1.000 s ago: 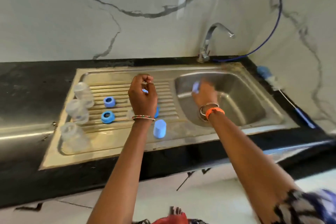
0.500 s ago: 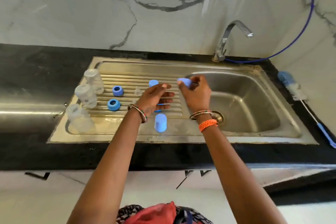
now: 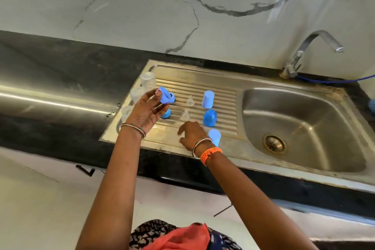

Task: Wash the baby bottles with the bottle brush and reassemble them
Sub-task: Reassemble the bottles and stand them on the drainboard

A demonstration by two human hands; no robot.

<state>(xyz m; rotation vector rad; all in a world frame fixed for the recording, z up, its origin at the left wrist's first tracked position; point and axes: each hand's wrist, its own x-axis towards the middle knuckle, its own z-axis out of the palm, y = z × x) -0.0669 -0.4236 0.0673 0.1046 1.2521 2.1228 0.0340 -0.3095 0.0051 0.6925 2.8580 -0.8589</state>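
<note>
Left hand [image 3: 146, 110] around blurred blue ring [image 3: 166, 97]

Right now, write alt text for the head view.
Left hand holds a blue bottle ring over a steel sink's drainboard, while the right hand reaches toward a clear nipple. Three blue caps and clear bottles stand on the drainboard.
</note>
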